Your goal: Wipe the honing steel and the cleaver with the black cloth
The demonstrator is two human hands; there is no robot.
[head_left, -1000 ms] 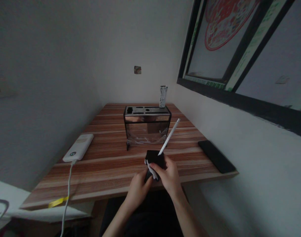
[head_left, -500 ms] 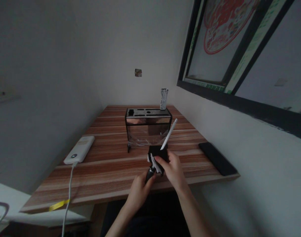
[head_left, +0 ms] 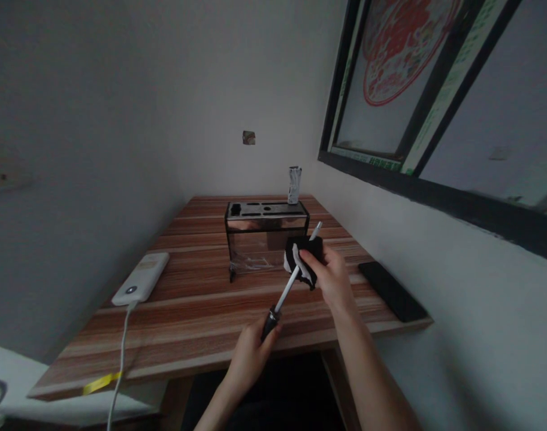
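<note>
Your left grip point(head_left: 250, 348) is wrapped round the dark, rounded handle point(head_left: 269, 323) of a slim, straight, pale rod point(head_left: 286, 291), tilted above the streaked wood-grain desk point(head_left: 187, 326). Your right grip point(head_left: 331, 272) pinches a folded black cloth point(head_left: 305, 243) (white along one edge) against the rod, whose tip shows past it. Behind stands a boxy, black-edged holder point(head_left: 266, 224), wrinkled clear film point(head_left: 250, 263) across its lower front.

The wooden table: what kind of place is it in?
Probably the corner of a small room, though I can't tell whether it's a home or a shop. The wood-patterned table stands close between plain walls, and on it are a slotted rack and a white power bank.
</note>
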